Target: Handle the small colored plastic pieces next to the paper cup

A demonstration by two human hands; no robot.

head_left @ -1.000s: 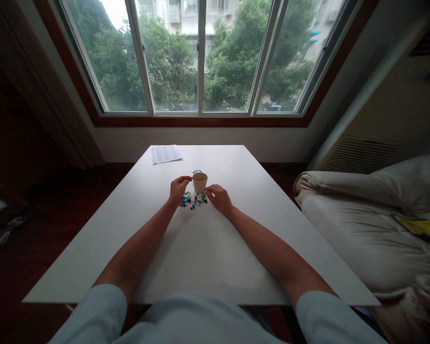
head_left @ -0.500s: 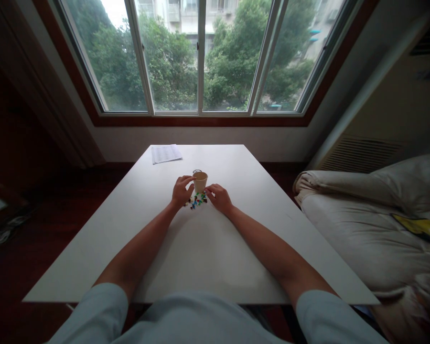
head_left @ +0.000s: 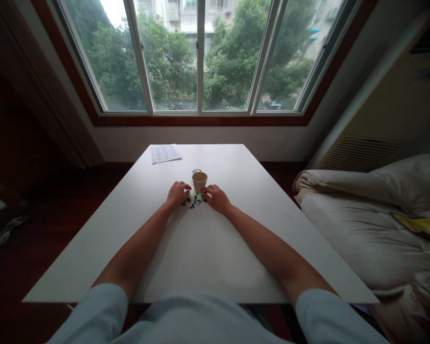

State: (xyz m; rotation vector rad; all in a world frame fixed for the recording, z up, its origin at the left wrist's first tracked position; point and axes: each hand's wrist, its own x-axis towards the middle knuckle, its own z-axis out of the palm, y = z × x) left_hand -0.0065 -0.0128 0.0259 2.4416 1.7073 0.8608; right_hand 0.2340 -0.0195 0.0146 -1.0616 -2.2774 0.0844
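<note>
A tan paper cup [head_left: 199, 183] stands upright on the white table [head_left: 215, 248], its mouth facing up. Small multicoloured beads [head_left: 194, 201], mostly green, blue and dark, lie scattered just in front of it. My left hand [head_left: 178, 194] is low at the left side of the beads, its fingers curved and the thumb apart from them, clear of the cup. On the other side, my right hand [head_left: 218, 198] has its fingertips drawn together beside the cup's base, at the edge of the beads. Anything pinched there is too small to make out.
Behind the cup lies a thin dark looped item [head_left: 197, 170], partly hidden. Printed papers [head_left: 166, 153] rest at the table's far left corner. A beige padded seat [head_left: 354, 220] stands to the right, and a window [head_left: 200, 62] is beyond the table.
My left hand has left the cup's rim and come down and leftward to the beads. The cup has shifted very slightly left. My right hand has barely moved.
</note>
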